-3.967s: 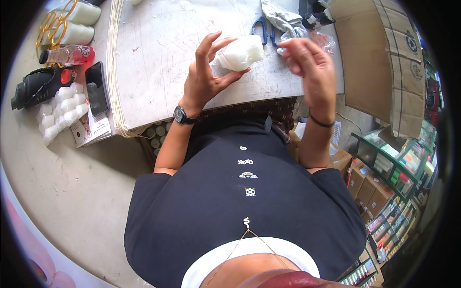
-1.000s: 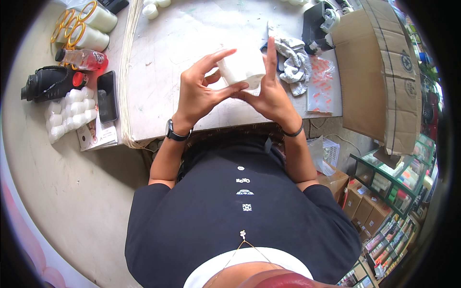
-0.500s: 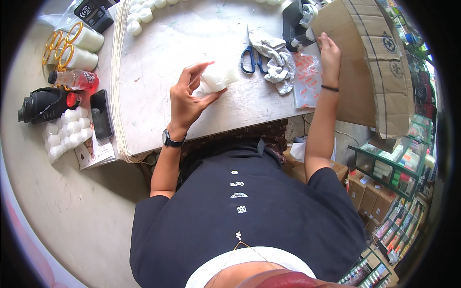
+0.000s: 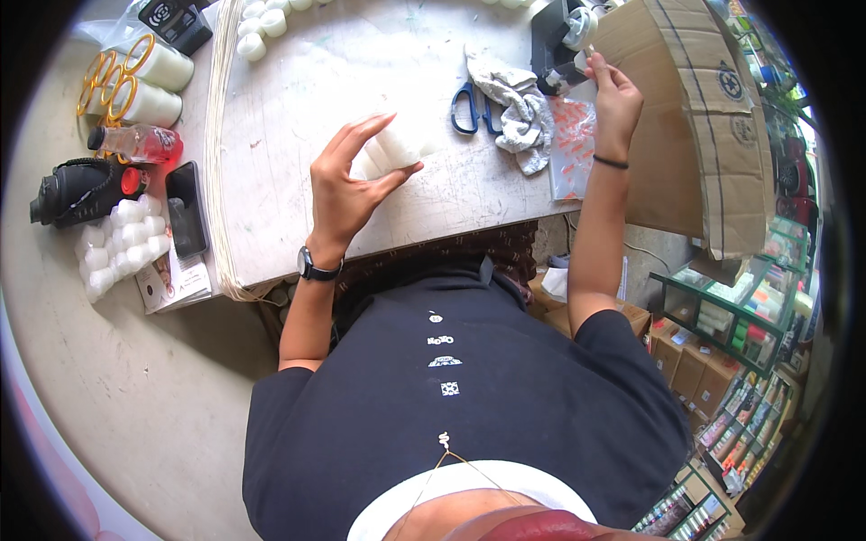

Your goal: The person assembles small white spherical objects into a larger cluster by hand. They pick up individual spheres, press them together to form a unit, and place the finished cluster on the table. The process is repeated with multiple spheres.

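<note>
- White wrapped bundle [image 4: 393, 151]: left of the blue scissor handles [image 4: 465, 110] and closer to me, held up in my left hand [image 4: 361, 160].
- Left fingers: thumb under its near side, forefinger over its far side, pinching it between them. Can't see the other fingers' contact.
- Handling, my guess: light, one hand carries it. Looks like firm rounded pieces in thin clear film, so stiff inside, slick outside. Pieces could shift or dent if I squeeze hard.
- Best hold: across the middle, thumb opposite forefinger, ends free. Avoid pulling on loose film.
- Right hand [image 4: 617, 93]: right of the handles and a bit farther out. Thumb and forefinger tips pressed together; maybe a small pale sliver there, can't tell.
- Black dispenser [image 4: 552, 45]: also right of the handles, farther out. Can't tell if my fingertips touch it.
- Vs a second ago: both hands were on the bundle; now only the left. Bundle sits lower, farther left of the handles.
- Vs half a second ago: right fingers were straighter; now they're curled into a pinch. Left grip about the same.
</note>
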`<state>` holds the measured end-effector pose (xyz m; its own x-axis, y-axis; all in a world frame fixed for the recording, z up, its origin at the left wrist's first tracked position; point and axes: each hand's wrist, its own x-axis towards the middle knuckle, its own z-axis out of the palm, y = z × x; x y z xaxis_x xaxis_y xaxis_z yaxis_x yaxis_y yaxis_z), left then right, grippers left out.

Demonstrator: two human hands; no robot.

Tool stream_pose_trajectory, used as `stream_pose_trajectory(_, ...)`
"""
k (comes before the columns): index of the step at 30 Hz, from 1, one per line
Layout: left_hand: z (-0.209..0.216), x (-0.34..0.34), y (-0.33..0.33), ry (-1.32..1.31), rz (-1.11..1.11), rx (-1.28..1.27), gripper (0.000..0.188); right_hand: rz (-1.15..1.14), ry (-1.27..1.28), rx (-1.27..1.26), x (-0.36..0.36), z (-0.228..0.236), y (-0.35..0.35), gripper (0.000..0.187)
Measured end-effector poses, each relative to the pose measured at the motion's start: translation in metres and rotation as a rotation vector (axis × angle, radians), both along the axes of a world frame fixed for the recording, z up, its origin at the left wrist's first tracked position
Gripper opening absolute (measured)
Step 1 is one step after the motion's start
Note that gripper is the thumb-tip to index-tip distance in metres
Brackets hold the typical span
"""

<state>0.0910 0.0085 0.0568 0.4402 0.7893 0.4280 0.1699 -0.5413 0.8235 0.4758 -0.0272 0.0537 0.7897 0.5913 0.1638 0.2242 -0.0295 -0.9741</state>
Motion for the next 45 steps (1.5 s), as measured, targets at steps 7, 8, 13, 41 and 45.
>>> stream_pose_trajectory(7, -0.006, 0.022, 0.007, 0.050, -0.075, 0.041, 0.065, -0.036, 0.109, -0.073, -0.036, -0.025, -0.034, 0.027)
stream_pose_trajectory(8, -0.007, 0.025, 0.007, 0.068, -0.076, 0.043, 0.067, -0.027, 0.107, -0.096, -0.033, -0.033, -0.036, 0.026)
stream_pose_trajectory(13, -0.013, 0.038, 0.009, 0.067, -0.083, 0.027, 0.083, 0.004, -0.303, -0.521, 0.024, -0.049, -0.049, 0.034)
stream_pose_trajectory(41, -0.027, 0.041, 0.007, 0.061, -0.166, 0.249, 0.066, 0.778, -0.670, -0.281, -0.147, 0.047, -0.027, 0.027)
stream_pose_trajectory(45, -0.025, 0.040, 0.007, 0.069, -0.164, 0.207, 0.053, 0.774, -0.678, -0.293, -0.144, 0.047, -0.026, 0.028)
